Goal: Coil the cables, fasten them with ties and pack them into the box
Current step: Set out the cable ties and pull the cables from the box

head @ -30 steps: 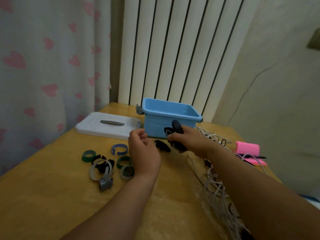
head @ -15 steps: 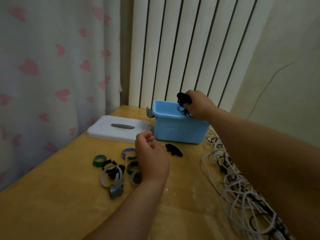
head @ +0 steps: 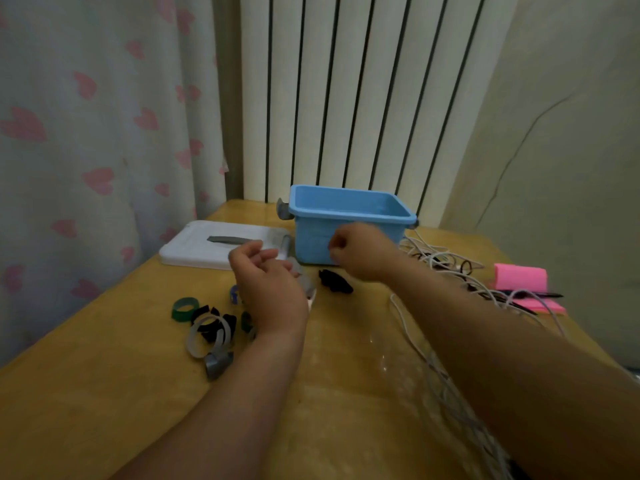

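My right hand is back from the blue box, grip curled and empty now. One coil is packed. My left hand stays loosely curled, empty I think.

Wooden table, carrying a blue box at the back with a white lid flat beside it. Nearer, loose ties, tangled cables, and a pink roll.
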Available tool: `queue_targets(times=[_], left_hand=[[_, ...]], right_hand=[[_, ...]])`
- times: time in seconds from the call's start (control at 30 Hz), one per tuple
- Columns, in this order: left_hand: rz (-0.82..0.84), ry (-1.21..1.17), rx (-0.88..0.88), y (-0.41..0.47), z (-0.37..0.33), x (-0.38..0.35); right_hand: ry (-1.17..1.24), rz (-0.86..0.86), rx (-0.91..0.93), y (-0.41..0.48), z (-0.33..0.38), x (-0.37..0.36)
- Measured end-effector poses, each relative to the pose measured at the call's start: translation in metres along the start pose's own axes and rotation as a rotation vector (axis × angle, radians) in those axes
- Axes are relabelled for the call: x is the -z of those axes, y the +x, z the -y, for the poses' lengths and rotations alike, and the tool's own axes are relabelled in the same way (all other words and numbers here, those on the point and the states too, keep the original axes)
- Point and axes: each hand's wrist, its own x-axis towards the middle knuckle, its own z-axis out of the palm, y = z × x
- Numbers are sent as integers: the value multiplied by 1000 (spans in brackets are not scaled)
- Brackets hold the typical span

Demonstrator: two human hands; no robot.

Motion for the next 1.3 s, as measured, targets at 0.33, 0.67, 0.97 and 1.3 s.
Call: queue_targets(times=[0.33, 0.67, 0.97, 1.3], left_hand=[[-108, -29, 93, 16, -3, 5], [-122, -33, 99, 21, -1, 7], [-95, -12, 74, 16, -6, 6], [399, 475, -240, -4, 3, 1]], right_hand=[[185, 60, -61, -10, -6, -30], [77, 327, -104, 10, 33, -35], [-180, 377, -103, 18, 61, -53], [-179, 383, -93, 12, 17, -38]])
